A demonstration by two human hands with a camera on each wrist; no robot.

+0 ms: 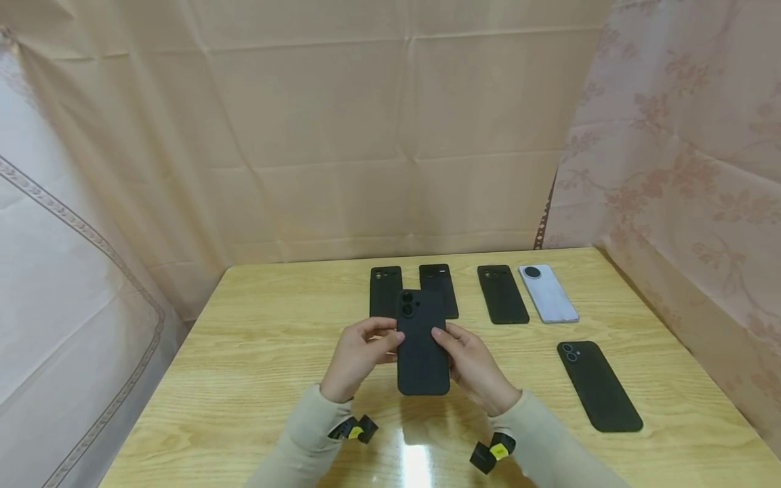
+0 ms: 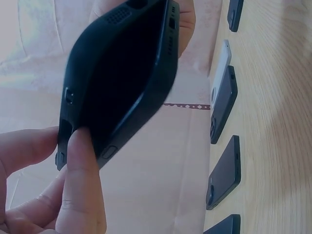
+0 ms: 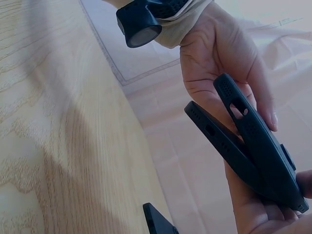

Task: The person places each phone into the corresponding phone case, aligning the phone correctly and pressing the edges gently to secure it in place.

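Over the middle of the table, both hands hold a black phone case (image 1: pixel 423 359), its camera cutouts at the upper left. The right wrist view shows a black phone (image 3: pixel 219 148) under the case (image 3: pixel 256 129); they spread apart like a V at the bottom end and meet farther along. My left hand (image 1: pixel 364 356) pinches the case's side edge, one fingertip in the gap between case and phone. My right hand (image 1: pixel 478 373) grips the opposite side, thumb on the case's back and fingers beneath the phone. The phone's back is hidden.
Several phones or cases lie at the back: a black one (image 1: pixel 386 288), another black one (image 1: pixel 448 298), a third black one (image 1: pixel 503 296) and a white phone (image 1: pixel 551 296). Another black phone (image 1: pixel 599 386) rests at the right on the wooden table (image 1: pixel 262 325). Cloth curtains (image 1: pixel 335 135) surround the table.
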